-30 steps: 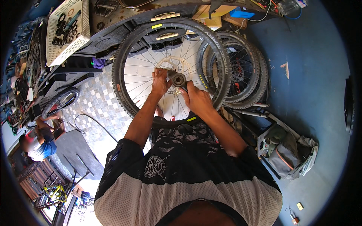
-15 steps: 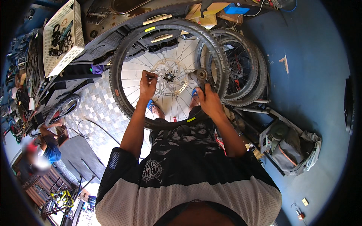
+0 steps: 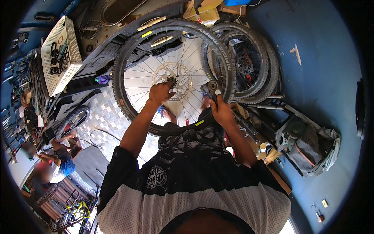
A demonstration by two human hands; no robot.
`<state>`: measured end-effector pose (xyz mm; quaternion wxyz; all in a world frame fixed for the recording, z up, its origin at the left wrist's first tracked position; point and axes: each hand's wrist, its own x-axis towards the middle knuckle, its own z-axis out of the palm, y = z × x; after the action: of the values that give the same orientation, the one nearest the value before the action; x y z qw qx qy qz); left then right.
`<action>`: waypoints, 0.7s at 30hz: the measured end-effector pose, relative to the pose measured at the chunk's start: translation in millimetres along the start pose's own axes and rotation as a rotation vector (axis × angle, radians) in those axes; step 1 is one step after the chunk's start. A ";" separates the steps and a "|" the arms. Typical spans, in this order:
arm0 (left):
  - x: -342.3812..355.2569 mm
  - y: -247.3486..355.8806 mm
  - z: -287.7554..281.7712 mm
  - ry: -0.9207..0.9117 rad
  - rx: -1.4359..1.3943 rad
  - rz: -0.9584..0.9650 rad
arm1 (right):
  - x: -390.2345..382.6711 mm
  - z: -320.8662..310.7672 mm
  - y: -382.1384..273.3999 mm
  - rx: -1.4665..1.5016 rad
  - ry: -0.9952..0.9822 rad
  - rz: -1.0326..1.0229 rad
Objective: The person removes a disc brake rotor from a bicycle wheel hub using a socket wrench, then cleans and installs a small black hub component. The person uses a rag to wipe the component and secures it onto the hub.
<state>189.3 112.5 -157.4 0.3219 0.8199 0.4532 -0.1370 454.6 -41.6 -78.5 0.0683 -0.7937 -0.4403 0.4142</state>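
Note:
A large bicycle wheel point(image 3: 130, 105) with a knobby tyre is in front of me, its lower edge against my shorts. At its centre are a brake disc rotor point(image 3: 156, 74) and a dark toothed hub point(image 3: 174, 82). My left hand point(image 3: 160, 93) reaches over the spokes, fingers stretched to the hub and thumb apart; its fingertips partly cover the hub. Wrapped round a handle, my right hand point(image 3: 223, 111) holds a wrench-like tool point(image 3: 212, 86) with a thick round head, over the wheel's right side. The tool's exact kind is not clear.
More wheels point(image 3: 269, 78) lean at the right by the blue wall. A white perforated basket point(image 3: 72, 72) of small parts stands on the left near the workbench point(image 3: 146, 9). A grey bag point(image 3: 307, 152) is at the right. Another person point(image 3: 64, 163) sits far left.
My left hand has moved right onto the hub, its thumb now apart from the fingers. My right hand, still holding the tool, has shifted slightly right and down. The view has turned a little.

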 end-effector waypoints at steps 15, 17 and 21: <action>21.8 -6.0 4.7 -0.052 -0.054 -0.063 | 3.9 -1.6 -8.7 -0.019 0.005 -0.077; 24.1 -5.1 9.0 -0.047 -0.059 -0.069 | 2.8 -2.6 -8.4 -0.033 0.022 -0.101; 20.4 -1.3 18.4 -0.003 -0.052 -0.134 | 1.5 -5.8 -6.8 -0.075 -0.025 -0.049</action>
<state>200.8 114.3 -182.4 0.3339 0.7788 0.5101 -0.1477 454.7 -34.9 -72.4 0.0431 -0.7794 -0.4754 0.4058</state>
